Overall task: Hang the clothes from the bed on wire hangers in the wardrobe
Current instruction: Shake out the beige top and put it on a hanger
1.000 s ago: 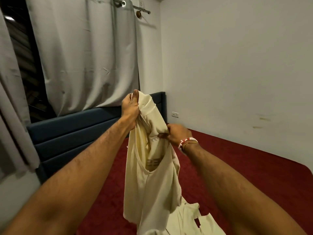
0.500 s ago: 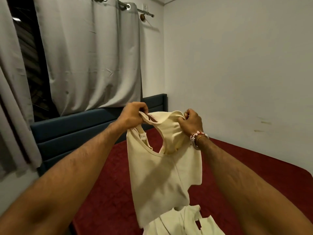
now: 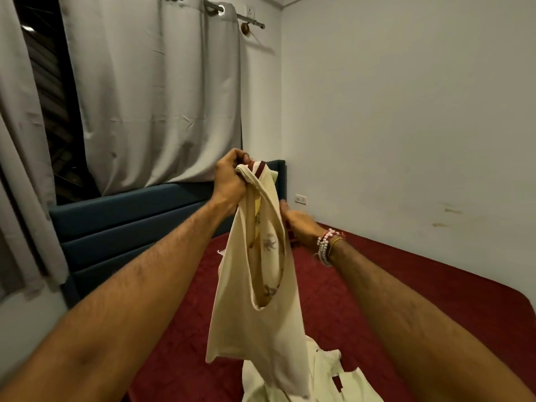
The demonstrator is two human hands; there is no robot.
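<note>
A cream sleeveless top [image 3: 258,323] hangs in the air over the bed, inside out, with a print showing through its neck opening. My left hand [image 3: 229,181] grips the bunched shoulder straps at the top, where a dark red band shows. My right hand [image 3: 298,224], with bead bracelets at the wrist, is behind the right edge of the top; its fingers are hidden by the cloth and blurred. More pale clothes [image 3: 327,381] lie on the red bed cover [image 3: 406,285] below. No hanger or wardrobe is in view.
A dark blue padded headboard [image 3: 127,227] runs along the far side of the bed. Grey curtains [image 3: 156,91] hang over a dark window behind it. A white wall [image 3: 406,111] with a socket [image 3: 300,199] borders the bed on the right.
My left hand has gathered both straps and lifted the top higher. My right hand has let go of the strap and dropped lower, behind the top's right edge.
</note>
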